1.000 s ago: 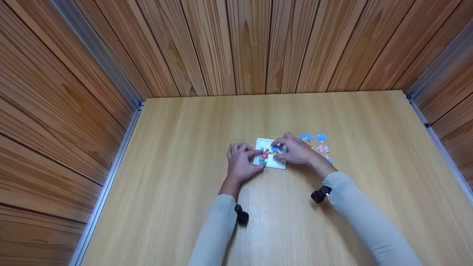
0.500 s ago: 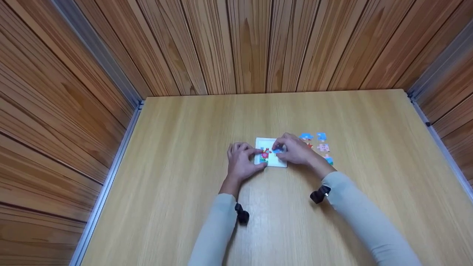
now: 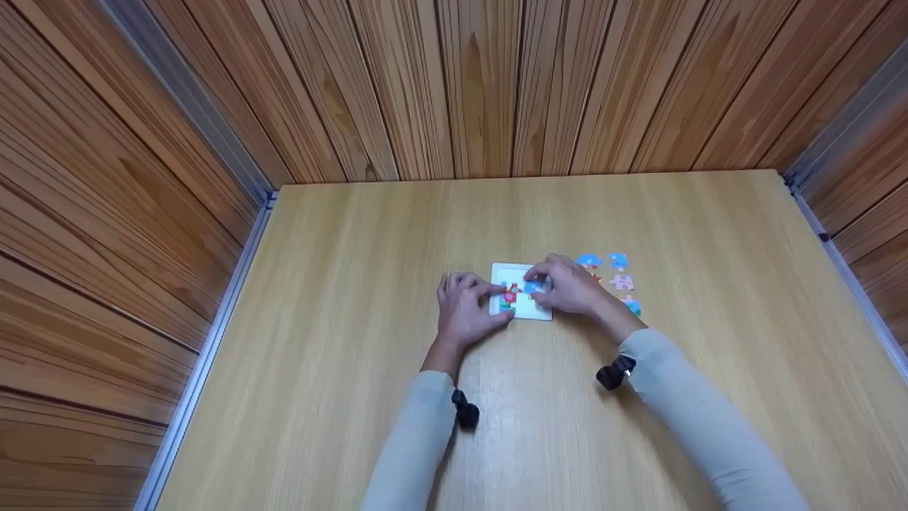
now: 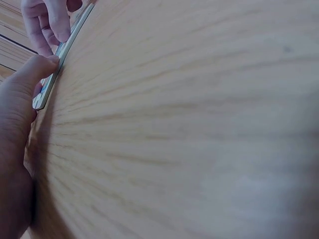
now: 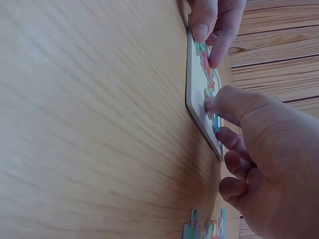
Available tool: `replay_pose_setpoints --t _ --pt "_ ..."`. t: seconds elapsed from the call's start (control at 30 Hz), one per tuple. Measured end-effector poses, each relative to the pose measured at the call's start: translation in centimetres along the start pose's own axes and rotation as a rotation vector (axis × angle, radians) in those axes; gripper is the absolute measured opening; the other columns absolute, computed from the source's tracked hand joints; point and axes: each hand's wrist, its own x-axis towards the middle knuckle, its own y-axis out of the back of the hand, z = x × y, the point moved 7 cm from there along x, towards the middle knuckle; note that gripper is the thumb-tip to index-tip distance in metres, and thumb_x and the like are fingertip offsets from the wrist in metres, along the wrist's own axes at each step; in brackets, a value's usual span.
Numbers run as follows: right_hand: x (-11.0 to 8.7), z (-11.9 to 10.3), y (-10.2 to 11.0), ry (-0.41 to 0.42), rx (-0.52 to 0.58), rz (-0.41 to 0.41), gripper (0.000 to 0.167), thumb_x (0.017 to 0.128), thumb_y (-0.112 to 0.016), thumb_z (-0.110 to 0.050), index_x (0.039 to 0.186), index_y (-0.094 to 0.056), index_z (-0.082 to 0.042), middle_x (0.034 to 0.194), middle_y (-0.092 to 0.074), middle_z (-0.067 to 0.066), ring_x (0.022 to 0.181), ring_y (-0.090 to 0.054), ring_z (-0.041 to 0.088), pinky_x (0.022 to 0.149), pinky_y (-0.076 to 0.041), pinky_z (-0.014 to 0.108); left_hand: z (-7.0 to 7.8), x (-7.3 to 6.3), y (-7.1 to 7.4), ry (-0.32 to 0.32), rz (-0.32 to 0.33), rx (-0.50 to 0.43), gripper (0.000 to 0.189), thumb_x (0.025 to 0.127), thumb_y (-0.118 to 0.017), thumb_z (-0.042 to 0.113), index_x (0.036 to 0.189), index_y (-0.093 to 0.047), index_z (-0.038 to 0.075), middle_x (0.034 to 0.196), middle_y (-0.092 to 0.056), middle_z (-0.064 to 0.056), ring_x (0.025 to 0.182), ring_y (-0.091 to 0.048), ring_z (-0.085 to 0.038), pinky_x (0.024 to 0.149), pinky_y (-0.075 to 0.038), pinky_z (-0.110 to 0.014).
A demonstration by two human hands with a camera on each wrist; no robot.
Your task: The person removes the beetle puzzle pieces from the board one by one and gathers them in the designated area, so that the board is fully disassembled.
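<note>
A small white puzzle tray lies flat on the table, with joined jigsaw pieces in red and green on its left part. My left hand rests at the tray's left side. Its thumb and straight index finger press on the front edge and the joined pieces, as the right wrist view also shows. Over the tray's right part, my right hand pinches a blue jigsaw piece between thumb and index finger, low against the tray. The right fingers partly hide this piece; its other fingers curl loosely in the right wrist view.
Several loose jigsaw pieces lie right of the tray: blue ones, a pink one and a blue-green one. My right hand and forearm partly cover this group. Wooden panel walls border the table.
The right fingers and the blue jigsaw piece have shifted slightly over the tray. The left hand stays on the tray's left side.
</note>
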Motion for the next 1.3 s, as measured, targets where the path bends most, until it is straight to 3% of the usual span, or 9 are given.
replay_pose_setpoints --t 0.17,0.4,0.63,0.83,1.0,1.3 --pt "0.1 -0.2 0.0 0.003 0.018 -0.013 0.039 0.099 -0.079 -0.014 0.137 -0.078 -0.008 0.132 -0.069 0.018 0.127 -0.061 0.039 0.112 -0.050 0.057 -0.1 0.0 0.0 0.002 0.002 -0.009 0.052 0.089 -0.090 0.051 0.132 -0.085 0.024 0.127 -0.070 -0.004 0.142 -0.049 -0.030 0.142 -0.014 -0.069" --pt "0.5 -0.1 0.6 0.007 0.050 -0.018 0.040 0.098 -0.079 -0.012 0.137 -0.079 -0.009 0.127 -0.065 0.016 0.116 -0.057 0.032 0.095 -0.044 0.039 -0.1 0.1 0.0 0.004 0.007 -0.009 0.052 0.088 -0.091 0.051 0.132 -0.085 0.024 0.129 -0.069 -0.004 0.142 -0.049 -0.029 0.142 -0.014 -0.069" --pt "0.9 0.0 1.6 0.042 0.080 -0.021 0.040 0.098 -0.079 -0.011 0.138 -0.078 -0.008 0.126 -0.066 0.015 0.108 -0.059 0.030 0.088 -0.045 0.035 0.0 0.1 0.0 -0.046 0.020 -0.031 0.051 0.086 -0.091 0.047 0.130 -0.085 0.022 0.146 -0.067 -0.007 0.143 -0.051 -0.034 0.139 -0.017 -0.072" --pt "1.0 0.2 2.7 0.031 0.123 -0.030 0.040 0.101 -0.077 -0.011 0.141 -0.076 -0.007 0.133 -0.063 0.016 0.112 -0.059 0.032 0.090 -0.046 0.035 0.0 0.1 0.0 -0.061 0.014 -0.012 0.050 0.087 -0.090 0.049 0.130 -0.085 0.024 0.163 -0.065 -0.001 0.156 -0.049 -0.035 0.140 -0.014 -0.075" --pt "1.2 0.6 4.0 0.003 0.136 -0.021 0.040 0.103 -0.074 -0.012 0.143 -0.074 -0.007 0.139 -0.062 0.017 0.117 -0.054 0.032 0.093 -0.044 0.039 -0.1 0.1 -0.1 -0.027 -0.002 -0.008 0.052 0.087 -0.089 0.050 0.131 -0.084 0.024 0.164 -0.066 0.003 0.160 -0.047 -0.031 0.141 -0.012 -0.073" --pt "1.6 1.4 6.5 0.005 0.145 0.027 0.040 0.105 -0.071 -0.011 0.144 -0.073 -0.005 0.142 -0.060 0.020 0.127 -0.053 0.035 0.100 -0.043 0.042 -0.4 0.2 0.1 -0.010 0.018 -0.051 0.054 0.087 -0.091 0.046 0.133 -0.083 0.019 0.165 -0.065 -0.001 0.160 -0.048 -0.033 0.142 -0.012 -0.072"
